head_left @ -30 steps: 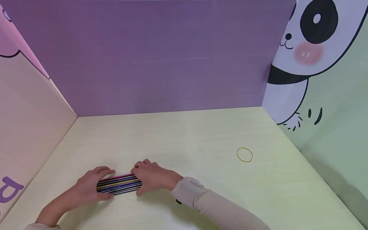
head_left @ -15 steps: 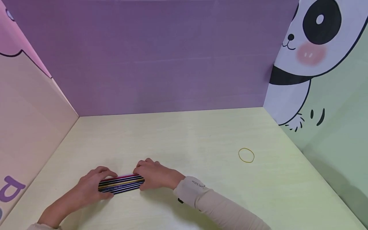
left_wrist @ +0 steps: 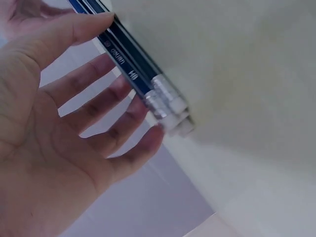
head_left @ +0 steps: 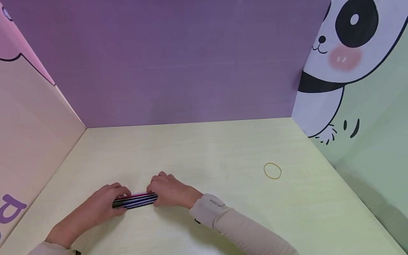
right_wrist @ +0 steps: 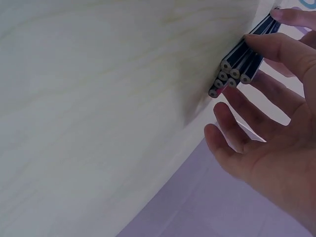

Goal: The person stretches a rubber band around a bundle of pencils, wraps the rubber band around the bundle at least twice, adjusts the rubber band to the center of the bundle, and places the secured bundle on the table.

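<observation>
A bundle of several pencils (head_left: 135, 201) lies crosswise low in the head view, mostly dark blue with a red one at the far side. My left hand (head_left: 106, 201) grips its left end, thumb at the near side and fingers at the far side. In the left wrist view, white erasers in silver ferrules cap the pencils (left_wrist: 129, 61), and one barrel reads HB. My right hand (head_left: 170, 191) pinches the other end. Flat, unsharpened ends of the pencils (right_wrist: 236, 73) show in the right wrist view, stacked in layers between thumb and fingers.
A thin yellow rubber band (head_left: 264, 170) lies on the pale tabletop (head_left: 204, 152), to the right of the hands. Purple wall (head_left: 191, 63) stands behind the table, with a pink-beige wall (head_left: 28, 117) at left and a green panda-print wall (head_left: 376, 159) at right.
The pencil bundle has become narrower and tighter from front to back. Thumb and fingers of both hands have drawn closer together around it. The rubber band stays in place.
</observation>
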### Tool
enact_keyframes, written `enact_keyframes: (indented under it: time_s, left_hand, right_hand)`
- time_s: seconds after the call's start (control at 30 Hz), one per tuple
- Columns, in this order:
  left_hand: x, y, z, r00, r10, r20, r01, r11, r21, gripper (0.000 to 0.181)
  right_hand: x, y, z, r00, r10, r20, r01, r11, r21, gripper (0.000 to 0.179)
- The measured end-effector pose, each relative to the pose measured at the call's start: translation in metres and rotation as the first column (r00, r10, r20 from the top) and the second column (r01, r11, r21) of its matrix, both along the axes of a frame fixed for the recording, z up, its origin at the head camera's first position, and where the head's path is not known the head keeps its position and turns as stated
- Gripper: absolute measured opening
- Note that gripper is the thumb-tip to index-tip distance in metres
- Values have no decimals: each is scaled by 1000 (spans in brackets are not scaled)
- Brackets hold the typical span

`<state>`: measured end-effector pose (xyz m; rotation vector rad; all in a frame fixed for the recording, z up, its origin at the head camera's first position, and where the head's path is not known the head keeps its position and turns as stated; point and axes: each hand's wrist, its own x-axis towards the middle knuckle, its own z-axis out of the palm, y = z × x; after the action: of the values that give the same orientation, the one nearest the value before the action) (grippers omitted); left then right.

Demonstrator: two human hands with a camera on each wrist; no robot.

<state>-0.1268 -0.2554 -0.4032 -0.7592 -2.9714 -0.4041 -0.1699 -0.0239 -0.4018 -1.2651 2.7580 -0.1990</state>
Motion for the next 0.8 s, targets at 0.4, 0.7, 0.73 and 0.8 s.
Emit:
enact_keyframes:
  time_s: [0.4,0.7,0.73,0.8]
  left_hand:
    - [-6,21,1,1000,-23,9,24,992,-122,34]
    - [-6,37,-9,984,-8,-176,-34,971,-236,24]
    - [-5,39,-9,982,-3,-190,-44,969,-244,23]
    - [-4,41,-9,978,11,-209,-64,966,-250,24]
  right_hand:
    - [0,-18,5,996,-14,-90,24,993,114,17]
    - [-6,-27,4,995,-72,-65,76,994,75,23]
    - [-7,-28,4,995,-74,-60,79,994,77,23]
    - [-9,-31,4,995,-78,-56,82,993,86,21]
